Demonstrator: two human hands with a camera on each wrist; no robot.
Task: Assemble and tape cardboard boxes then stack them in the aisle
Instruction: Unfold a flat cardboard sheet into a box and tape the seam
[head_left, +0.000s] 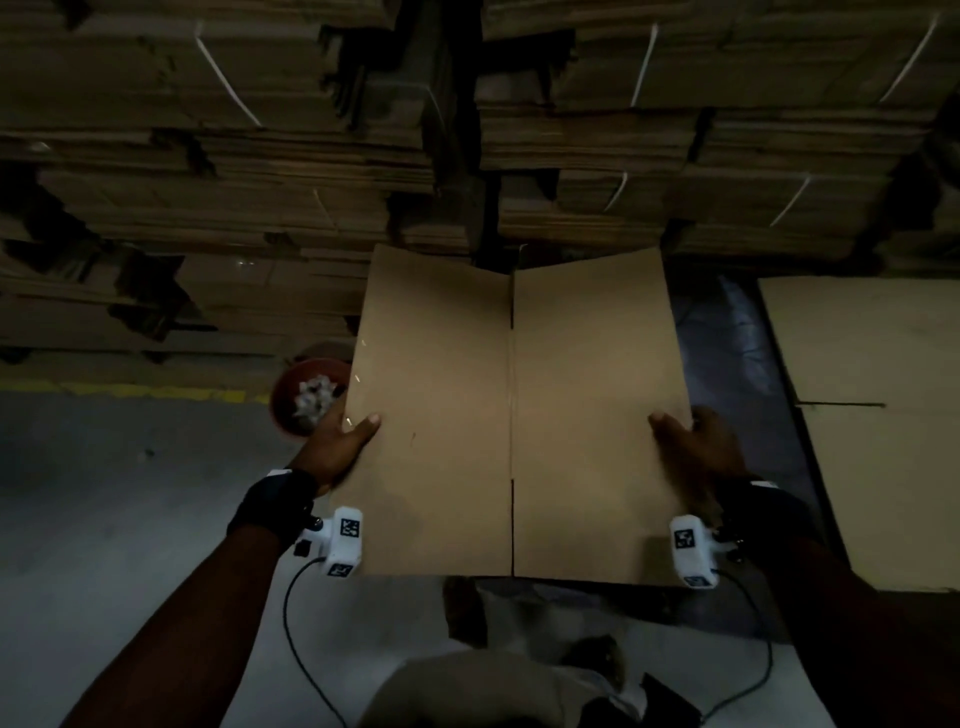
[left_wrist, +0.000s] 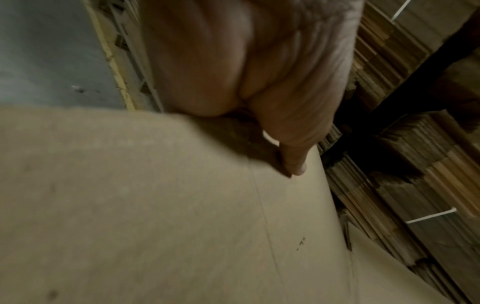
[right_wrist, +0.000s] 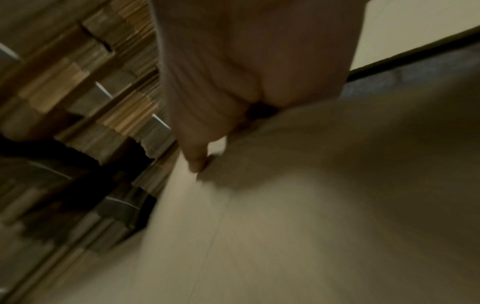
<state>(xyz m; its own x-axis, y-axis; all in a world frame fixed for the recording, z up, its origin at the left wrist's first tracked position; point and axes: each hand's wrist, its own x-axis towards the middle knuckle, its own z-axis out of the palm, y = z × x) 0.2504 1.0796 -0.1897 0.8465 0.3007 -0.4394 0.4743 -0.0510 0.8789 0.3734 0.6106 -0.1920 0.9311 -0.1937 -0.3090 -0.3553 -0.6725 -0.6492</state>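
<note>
I hold a flattened cardboard box (head_left: 514, 410) out in front of me over the warehouse floor (head_left: 119, 493), its long axis running away from me toward the stacked cardboard bundles (head_left: 218, 171), its centre crease running the same way. My left hand (head_left: 340, 441) grips the left edge, thumb pressed flat on the top face and fingers tucked beneath (the left wrist view shows the thumb tip down on the board). My right hand (head_left: 698, 441) clamps the right edge the same way, thumb on top, though motion blur softens it in both the head and right wrist views. The near end of the box sits level with my wrists; the far end reaches the foot of the bundles. A reddish bowl (head_left: 296, 400) of pale scraps sits on the floor just left of the box, and another flat cardboard sheet (head_left: 872, 415) lies to the right.
</note>
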